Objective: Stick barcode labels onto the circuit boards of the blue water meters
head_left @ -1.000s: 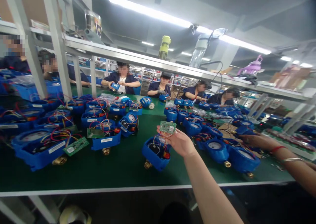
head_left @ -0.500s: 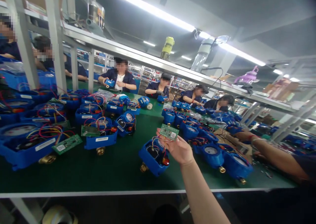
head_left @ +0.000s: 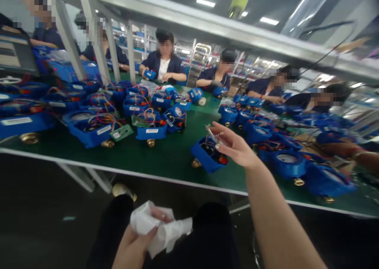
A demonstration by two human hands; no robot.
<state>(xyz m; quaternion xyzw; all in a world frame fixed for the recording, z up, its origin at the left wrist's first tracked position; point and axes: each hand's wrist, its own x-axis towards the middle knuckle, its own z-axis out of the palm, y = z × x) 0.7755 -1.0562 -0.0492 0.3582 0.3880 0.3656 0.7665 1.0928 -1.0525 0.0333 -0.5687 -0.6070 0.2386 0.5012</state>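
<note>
Through the head camera, I see both of the person's hands. The right hand is reaching over the green tabletop, and its thumb and fingers are pinching a small circuit board. I see this board almost from its edge, tilted, and its details are too blurred for me to read. Just below it, an open blue housing rests on the tabletop, near the front edge; inside it I can notice dark parts and something orange, and a brass fitting sticks out at its lower left.

The left hand is lower, above the person's lap, and it is closed around a crumpled white sheet, paper or thin cloth, I cannot tell which.

To the left on the tabletop stand many blue meters with coloured wires, and a green board lies beside one of them. On the right side are more meters, and near these I see a co-worker's hand.
</note>
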